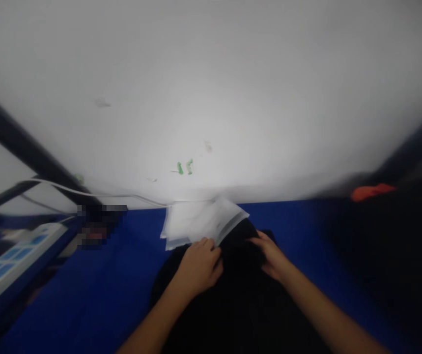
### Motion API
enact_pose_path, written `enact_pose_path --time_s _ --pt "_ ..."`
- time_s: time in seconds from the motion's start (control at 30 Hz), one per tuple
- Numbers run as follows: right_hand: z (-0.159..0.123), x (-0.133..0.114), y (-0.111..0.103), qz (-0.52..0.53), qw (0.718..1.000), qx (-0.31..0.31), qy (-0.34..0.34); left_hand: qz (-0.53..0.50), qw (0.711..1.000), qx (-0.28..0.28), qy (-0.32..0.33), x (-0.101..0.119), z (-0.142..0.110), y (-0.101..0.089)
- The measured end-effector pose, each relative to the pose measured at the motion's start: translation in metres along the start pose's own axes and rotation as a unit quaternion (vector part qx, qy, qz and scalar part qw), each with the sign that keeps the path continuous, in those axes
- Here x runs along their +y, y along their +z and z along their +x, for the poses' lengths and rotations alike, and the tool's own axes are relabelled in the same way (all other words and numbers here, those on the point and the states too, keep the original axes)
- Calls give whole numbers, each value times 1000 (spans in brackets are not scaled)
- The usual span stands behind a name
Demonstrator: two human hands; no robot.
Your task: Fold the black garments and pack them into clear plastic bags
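Observation:
A black garment point(240, 305) lies on a blue surface point(96, 285) in front of me, and both my hands rest on its far end. My left hand point(199, 265) has its fingers curled into the cloth, close to a stack of clear plastic bags point(199, 222) by the wall. My right hand point(269, 255) also grips the cloth, its fingers bent down into the fabric. The picture is blurred.
A white wall point(211, 98) with small green marks rises just behind the surface. A white power strip point(8, 265) lies at the left, with a white cable point(85, 192) and dark bars point(19, 147) above it. A dark heap with an orange item point(371, 191) sits at the right.

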State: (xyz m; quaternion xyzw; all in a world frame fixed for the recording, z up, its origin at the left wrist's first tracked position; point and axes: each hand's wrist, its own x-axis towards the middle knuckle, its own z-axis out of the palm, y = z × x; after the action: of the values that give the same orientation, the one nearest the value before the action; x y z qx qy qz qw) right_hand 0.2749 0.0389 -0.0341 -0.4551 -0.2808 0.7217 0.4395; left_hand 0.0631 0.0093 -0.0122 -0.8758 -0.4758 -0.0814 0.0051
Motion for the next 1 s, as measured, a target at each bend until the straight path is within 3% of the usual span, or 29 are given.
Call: enact_pose_path --time_s 0.2,0.37,0.6,0.77,0.83,1.0 --pt "-7 -4 4 31 996 -74 28 -44 998 -6 41 3 -1 -2" --pt "-12 -7 5 6 989 -143 -20 -64 995 -16 69 6 -3 -1" --pt "-1 2 7 -89 985 -53 -135 -73 991 -47 99 9 -3 -1" --pt "7 19 5 -195 949 32 -244 -70 991 -41 110 12 -3 3" --pt "8 24 4 -207 946 39 -245 -70 991 -30 113 14 -3 5" --pt "12 28 -1 -179 963 -24 -197 -69 991 16 117 16 -5 9"
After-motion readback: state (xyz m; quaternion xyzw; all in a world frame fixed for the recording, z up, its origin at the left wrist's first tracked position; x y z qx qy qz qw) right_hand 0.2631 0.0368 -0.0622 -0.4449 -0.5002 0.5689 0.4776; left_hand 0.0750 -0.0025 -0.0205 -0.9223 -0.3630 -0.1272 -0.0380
